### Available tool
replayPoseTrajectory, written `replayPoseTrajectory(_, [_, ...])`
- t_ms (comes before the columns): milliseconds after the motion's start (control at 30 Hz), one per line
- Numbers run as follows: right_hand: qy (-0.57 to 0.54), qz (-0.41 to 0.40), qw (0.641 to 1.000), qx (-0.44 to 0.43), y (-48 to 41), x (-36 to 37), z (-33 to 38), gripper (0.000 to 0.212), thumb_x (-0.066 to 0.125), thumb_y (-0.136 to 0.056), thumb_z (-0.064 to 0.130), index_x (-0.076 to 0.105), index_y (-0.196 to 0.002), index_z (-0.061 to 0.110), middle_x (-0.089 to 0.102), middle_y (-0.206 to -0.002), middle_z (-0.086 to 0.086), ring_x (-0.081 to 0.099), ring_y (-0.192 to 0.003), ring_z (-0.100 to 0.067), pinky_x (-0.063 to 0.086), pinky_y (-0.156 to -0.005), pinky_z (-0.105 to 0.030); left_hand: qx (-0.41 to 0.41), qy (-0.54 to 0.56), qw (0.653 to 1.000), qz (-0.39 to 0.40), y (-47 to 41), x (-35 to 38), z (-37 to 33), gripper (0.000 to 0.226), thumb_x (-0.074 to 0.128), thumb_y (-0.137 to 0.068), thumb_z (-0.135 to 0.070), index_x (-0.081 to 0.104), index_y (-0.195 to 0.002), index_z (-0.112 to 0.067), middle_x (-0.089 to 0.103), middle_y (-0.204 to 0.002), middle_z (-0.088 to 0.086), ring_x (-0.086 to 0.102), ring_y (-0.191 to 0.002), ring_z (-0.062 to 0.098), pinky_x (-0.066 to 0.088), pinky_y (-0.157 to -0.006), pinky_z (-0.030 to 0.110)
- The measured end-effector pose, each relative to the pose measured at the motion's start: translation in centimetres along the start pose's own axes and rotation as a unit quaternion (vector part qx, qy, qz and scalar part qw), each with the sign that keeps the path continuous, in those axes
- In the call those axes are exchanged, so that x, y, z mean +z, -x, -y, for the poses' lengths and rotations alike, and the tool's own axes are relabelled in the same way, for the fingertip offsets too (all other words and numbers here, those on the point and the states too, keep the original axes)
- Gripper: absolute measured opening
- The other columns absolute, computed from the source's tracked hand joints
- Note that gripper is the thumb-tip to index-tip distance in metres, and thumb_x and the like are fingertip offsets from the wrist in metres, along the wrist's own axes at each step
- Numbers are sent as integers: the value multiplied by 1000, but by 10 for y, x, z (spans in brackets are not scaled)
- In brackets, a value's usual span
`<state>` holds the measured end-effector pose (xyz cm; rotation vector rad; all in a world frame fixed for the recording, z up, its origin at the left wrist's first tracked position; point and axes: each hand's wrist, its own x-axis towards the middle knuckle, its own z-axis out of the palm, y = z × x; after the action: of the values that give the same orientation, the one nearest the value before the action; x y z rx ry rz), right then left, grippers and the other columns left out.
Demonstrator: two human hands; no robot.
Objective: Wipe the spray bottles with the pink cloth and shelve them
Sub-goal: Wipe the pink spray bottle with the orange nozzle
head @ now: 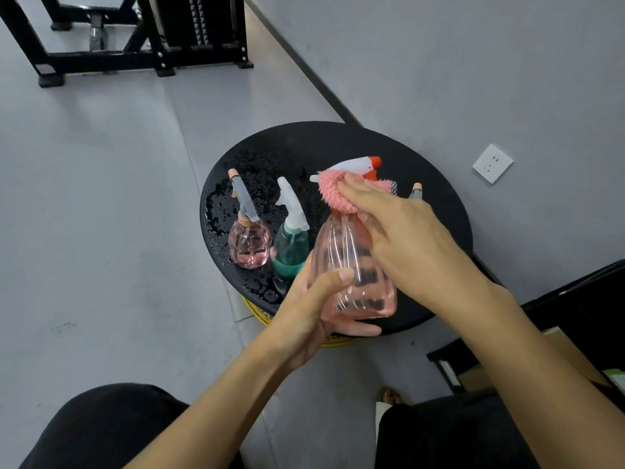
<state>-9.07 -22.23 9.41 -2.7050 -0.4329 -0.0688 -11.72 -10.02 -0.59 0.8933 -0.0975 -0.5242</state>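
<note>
Though pink, translucent ribbed bottle [341,248].

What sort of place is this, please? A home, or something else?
Probably a gym or training room: a black steel machine frame with what looks like a weight stack, on plain grey floor.

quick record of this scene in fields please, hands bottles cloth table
left hand: grips big pink bottle at its base
right hand: holds pink cloth round that bottle's neck
standing upright: small pink bottle, green bottle
partly hidden: another nozzle behind the right hand
table: round, black, wet with droplets
</note>
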Motion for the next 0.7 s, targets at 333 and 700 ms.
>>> replayPoseTrajectory(333, [58, -30, 997, -30, 36, -9, 10, 50, 37, -92, 29, 47, -141, 24, 47, -144, 12, 41, -122, -15, 38, -100, -41, 5, 6, 1000, -7, 0, -2, -6, 80, 68, -62, -33, 42, -135, -13, 72, -92, 8, 72, -76, 31, 59, -56, 37])
replayPoseTrajectory(700, [-77, -4, 996, -49, 37, 26, 3, 62, 24, -101, 46, -2, -154, 24, -11, -160, 16, -18, -144, 1, -1, -121, -34, 12, -5, 1000, -8, 4, 1, -8, 91, 82, -54, -52, 49, -126, -7, 71, -98, 5, 70, -84, 20, 57, -62, 35])
